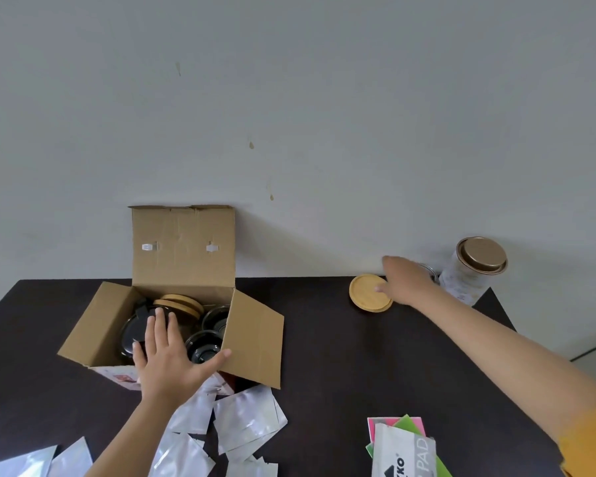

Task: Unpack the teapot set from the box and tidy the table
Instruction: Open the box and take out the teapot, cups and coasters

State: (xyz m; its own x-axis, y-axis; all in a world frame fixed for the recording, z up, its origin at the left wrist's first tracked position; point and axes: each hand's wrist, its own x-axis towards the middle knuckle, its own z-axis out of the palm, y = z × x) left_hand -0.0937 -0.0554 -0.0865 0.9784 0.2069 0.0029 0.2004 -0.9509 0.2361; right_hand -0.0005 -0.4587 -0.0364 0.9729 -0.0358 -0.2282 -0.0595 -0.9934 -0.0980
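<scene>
An open cardboard box (255, 339) stands on the dark table (324, 356) at the left, its rear flap upright against the wall. Inside are a dark glass teapot (129, 339) with a black lid, stacked wooden coasters (181, 302) and two glass cups (217, 318). My left hand (166, 359) hovers palm down over the box's front edge, fingers spread, holding nothing. My right hand (405, 284) reaches to the far right edge by the wall, fingers apart, its thumb over a round wooden coaster (367, 296). A glass cup's rim (429, 270) shows just behind that hand.
A glass jar with a gold lid (479, 266) stands in the back right corner. Several silver foil pouches (245, 421) lie scattered in front of the box. Coloured paper packets (403, 449) lie at the front right. A white wall runs along the table's back.
</scene>
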